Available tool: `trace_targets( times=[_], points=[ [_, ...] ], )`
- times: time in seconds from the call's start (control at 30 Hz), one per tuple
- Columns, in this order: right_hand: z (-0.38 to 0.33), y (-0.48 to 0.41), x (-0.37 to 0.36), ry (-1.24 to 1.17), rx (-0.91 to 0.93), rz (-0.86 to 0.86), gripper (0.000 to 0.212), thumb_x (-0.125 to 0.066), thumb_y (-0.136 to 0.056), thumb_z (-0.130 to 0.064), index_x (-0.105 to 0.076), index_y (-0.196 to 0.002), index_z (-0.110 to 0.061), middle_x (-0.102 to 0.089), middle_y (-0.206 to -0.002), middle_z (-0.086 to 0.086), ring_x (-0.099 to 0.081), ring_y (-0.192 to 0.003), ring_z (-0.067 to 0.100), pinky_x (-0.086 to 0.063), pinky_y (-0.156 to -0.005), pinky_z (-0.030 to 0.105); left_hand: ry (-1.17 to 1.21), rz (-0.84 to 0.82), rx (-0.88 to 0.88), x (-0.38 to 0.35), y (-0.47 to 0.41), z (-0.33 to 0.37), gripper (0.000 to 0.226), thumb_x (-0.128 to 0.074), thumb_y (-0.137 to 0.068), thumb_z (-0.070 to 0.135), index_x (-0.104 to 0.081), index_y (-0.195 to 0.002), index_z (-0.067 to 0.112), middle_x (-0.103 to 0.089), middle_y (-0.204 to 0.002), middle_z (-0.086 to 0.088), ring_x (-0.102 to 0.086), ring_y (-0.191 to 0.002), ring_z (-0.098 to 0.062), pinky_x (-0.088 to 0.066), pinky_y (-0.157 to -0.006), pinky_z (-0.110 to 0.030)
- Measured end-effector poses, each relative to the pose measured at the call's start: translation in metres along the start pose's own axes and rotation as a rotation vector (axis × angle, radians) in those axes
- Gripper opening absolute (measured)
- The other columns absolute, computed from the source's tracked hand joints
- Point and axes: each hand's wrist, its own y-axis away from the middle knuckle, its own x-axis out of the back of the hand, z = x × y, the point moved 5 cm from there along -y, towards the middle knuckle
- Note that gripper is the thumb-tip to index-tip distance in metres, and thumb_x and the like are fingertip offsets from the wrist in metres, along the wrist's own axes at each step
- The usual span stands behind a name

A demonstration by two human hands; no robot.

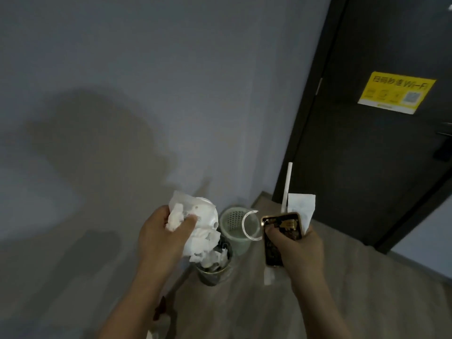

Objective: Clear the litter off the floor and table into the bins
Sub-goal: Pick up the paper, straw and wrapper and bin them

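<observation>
My left hand (162,237) grips a bunch of crumpled white tissues and thin white plastic (199,225), held above a dark bin (215,270) that has white paper in it. My right hand (293,248) holds a black and gold packet (281,234) together with a white straw (287,187), a white paper piece (300,207) and a thin white plastic ring (248,225). A pale green mesh bin (236,227) stands on the floor just behind the dark bin, between my two hands.
A grey wall rises straight ahead, with both bins at its foot. A dark door (367,143) with a yellow Wi-Fi sticker (396,91) stands to the right. The floor (354,302) is light wood-look. A small reddish object (160,311) lies low by the wall.
</observation>
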Motion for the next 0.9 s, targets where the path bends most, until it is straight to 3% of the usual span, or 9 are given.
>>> trace_targets(
  times=[0.1,0.2,0.37,0.47,0.57,0.63,0.73,0.9],
  points=[
    [0.015,-0.064,-0.020,0.015,-0.040,-0.073,0.017,-0.080,-0.070,-0.011,-0.066,-0.076,-0.017,-0.070,-0.063,-0.001,-0.068,-0.059,0.013,-0.051,-0.048,0.028,-0.067,0.035,0.026,-0.037,-0.038,-0.010,0.020,-0.074,-0.079,0.022,-0.058,-0.070,0.014,-0.062,-0.065,-0.002,-0.059,-0.062,-0.021,-0.046,-0.057,-0.035],
    [0.030,-0.125,-0.027,0.047,-0.129,-0.118,0.017,-0.081,-0.070,-0.012,-0.067,-0.080,-0.013,-0.070,-0.068,0.004,-0.068,-0.059,0.016,-0.051,-0.046,0.028,-0.158,0.029,0.052,-0.077,-0.070,-0.016,0.027,-0.072,-0.081,0.022,-0.052,-0.064,0.015,-0.057,-0.061,-0.002,-0.053,-0.057,-0.018,-0.036,-0.050,-0.029],
    [0.063,-0.202,-0.042,0.104,-0.176,-0.171,0.022,-0.079,-0.072,-0.008,-0.062,-0.071,-0.020,-0.066,-0.063,-0.002,-0.064,-0.049,0.006,-0.045,-0.038,0.018,-0.237,-0.023,0.171,-0.133,-0.112,-0.057,0.028,-0.072,-0.081,0.025,-0.059,-0.073,0.002,-0.062,-0.068,-0.015,-0.059,-0.066,-0.029,-0.039,-0.054,-0.030],
    [0.095,-0.227,-0.056,0.190,-0.221,-0.202,0.025,-0.078,-0.073,-0.006,-0.061,-0.074,-0.025,-0.068,-0.073,0.000,-0.067,-0.065,0.013,-0.053,-0.055,0.030,-0.286,-0.035,0.270,-0.154,-0.133,-0.098,0.028,-0.071,-0.082,0.025,-0.059,-0.075,0.001,-0.062,-0.071,-0.017,-0.056,-0.064,-0.025,-0.040,-0.056,-0.030],
    [0.131,-0.248,-0.072,0.274,-0.282,-0.217,0.025,-0.079,-0.071,-0.005,-0.060,-0.075,-0.021,-0.068,-0.075,0.005,-0.066,-0.068,0.021,-0.057,-0.062,0.039,-0.248,-0.098,0.417,-0.182,-0.153,-0.150,0.021,-0.069,-0.082,0.026,-0.063,-0.079,0.006,-0.066,-0.075,-0.014,-0.063,-0.070,-0.028,-0.050,-0.065,-0.042],
    [0.157,-0.262,-0.082,0.326,-0.320,-0.217,0.023,-0.079,-0.071,-0.005,-0.060,-0.074,-0.017,-0.067,-0.072,0.005,-0.066,-0.067,0.020,-0.055,-0.059,0.036,-0.244,-0.135,0.512,-0.202,-0.166,-0.186,0.017,-0.070,-0.082,0.027,-0.064,-0.080,0.011,-0.067,-0.075,-0.009,-0.064,-0.072,-0.027,-0.053,-0.065,-0.040],
    [0.196,-0.284,-0.092,0.379,-0.378,-0.187,0.023,-0.080,-0.071,-0.006,-0.059,-0.071,-0.016,-0.065,-0.067,0.002,-0.063,-0.060,0.015,-0.050,-0.050,0.028,-0.305,-0.176,0.606,-0.231,-0.187,-0.241,0.017,-0.069,-0.082,0.028,-0.063,-0.080,0.012,-0.063,-0.075,-0.004,-0.058,-0.069,-0.019,-0.042,-0.056,-0.026],
    [0.270,-0.306,-0.106,0.461,-0.450,-0.160,0.025,-0.081,-0.069,-0.008,-0.057,-0.068,-0.015,-0.062,-0.059,-0.002,-0.059,-0.052,0.008,-0.041,-0.040,0.020,-0.413,-0.231,0.699,-0.281,-0.210,-0.335,0.022,-0.067,-0.084,0.029,-0.056,-0.082,0.010,-0.055,-0.075,-0.005,-0.051,-0.070,-0.022,-0.033,-0.059,-0.030]
  ],
)
